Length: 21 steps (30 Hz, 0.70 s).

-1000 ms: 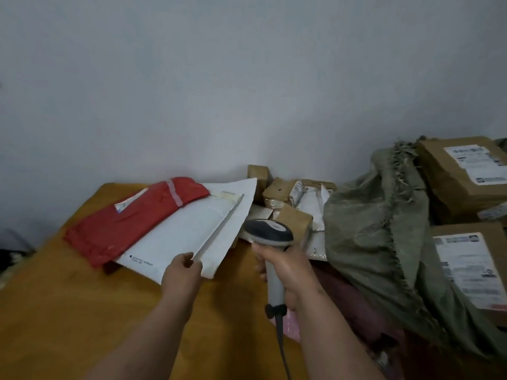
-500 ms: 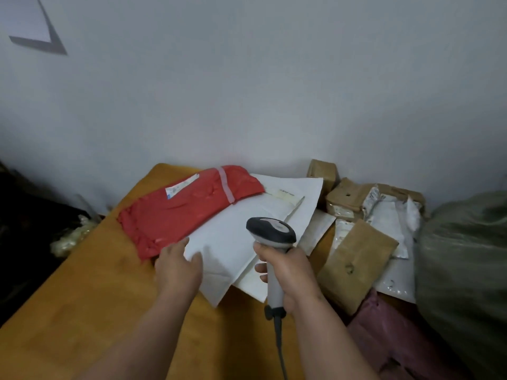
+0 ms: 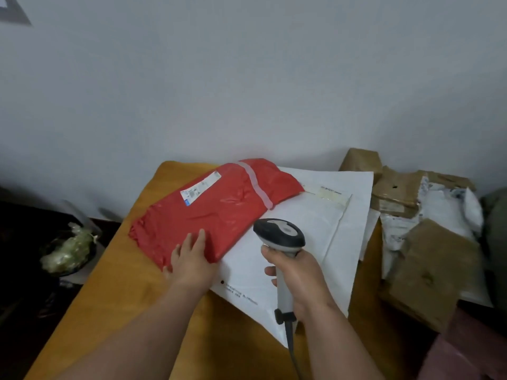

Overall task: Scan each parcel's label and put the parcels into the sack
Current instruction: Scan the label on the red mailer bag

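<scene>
A red poly parcel [image 3: 216, 212] lies on the orange table [image 3: 123, 292], its white label [image 3: 200, 189] facing up near the far left end. My left hand [image 3: 192, 260] rests on the parcel's near corner, fingers on top and thumb at the edge. My right hand [image 3: 299, 281] grips the handle of a grey barcode scanner [image 3: 279, 233], whose head points toward the red parcel. The red parcel partly overlaps a white padded envelope [image 3: 304, 250], which lies on a larger white envelope [image 3: 356, 193]. Only a sliver of the green sack [image 3: 498, 215] shows at the right edge.
Several brown paper parcels [image 3: 428, 272] and white poly bags [image 3: 441, 204] are piled at the right against the wall. A pink parcel [image 3: 466, 355] sits at the bottom right. Left of the table, low down, is a dark bin with crumpled plastic [image 3: 67, 250].
My left hand let go of the white envelope and moved left onto the red parcel. The view swung left, so the sack and boxes slid almost out of sight.
</scene>
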{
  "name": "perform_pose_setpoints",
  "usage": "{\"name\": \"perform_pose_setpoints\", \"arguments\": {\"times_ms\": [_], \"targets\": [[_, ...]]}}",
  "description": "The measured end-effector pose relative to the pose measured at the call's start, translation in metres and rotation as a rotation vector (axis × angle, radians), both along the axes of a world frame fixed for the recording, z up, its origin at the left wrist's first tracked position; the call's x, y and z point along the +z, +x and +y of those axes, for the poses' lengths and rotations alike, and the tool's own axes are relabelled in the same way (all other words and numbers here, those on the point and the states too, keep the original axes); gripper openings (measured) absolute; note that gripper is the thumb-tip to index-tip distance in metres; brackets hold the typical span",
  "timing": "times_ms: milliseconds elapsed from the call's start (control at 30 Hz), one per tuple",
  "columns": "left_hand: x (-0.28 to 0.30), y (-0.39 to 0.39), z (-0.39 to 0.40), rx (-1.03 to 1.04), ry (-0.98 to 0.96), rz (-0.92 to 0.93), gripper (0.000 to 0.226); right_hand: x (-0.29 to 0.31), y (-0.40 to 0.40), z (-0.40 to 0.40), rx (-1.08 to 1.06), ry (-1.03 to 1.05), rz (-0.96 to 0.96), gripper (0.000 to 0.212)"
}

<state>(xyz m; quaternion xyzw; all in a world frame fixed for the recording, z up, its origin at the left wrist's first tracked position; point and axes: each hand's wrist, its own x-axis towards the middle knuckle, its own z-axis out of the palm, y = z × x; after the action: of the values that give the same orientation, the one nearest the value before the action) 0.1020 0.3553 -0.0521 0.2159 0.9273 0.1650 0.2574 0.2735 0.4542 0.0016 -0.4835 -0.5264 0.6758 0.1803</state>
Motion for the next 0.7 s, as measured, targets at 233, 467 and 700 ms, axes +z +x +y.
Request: {"name": "perform_pose_setpoints", "arguments": {"times_ms": [233, 467, 700], "targets": [[0.005, -0.011, -0.002, 0.088, 0.551, 0.006, 0.040, 0.000, -0.007, -0.010, -0.129, 0.003, -0.022, 0.021], [0.052, 0.051, 0.004, -0.204, 0.699, 0.101, 0.035, 0.029, 0.012, -0.015, -0.333, 0.102, 0.092, 0.016], [0.072, 0.149, -0.021, -0.455, 0.597, -0.125, 0.032, 0.051, 0.084, -0.038, -0.453, 0.071, 0.171, 0.020]]}}
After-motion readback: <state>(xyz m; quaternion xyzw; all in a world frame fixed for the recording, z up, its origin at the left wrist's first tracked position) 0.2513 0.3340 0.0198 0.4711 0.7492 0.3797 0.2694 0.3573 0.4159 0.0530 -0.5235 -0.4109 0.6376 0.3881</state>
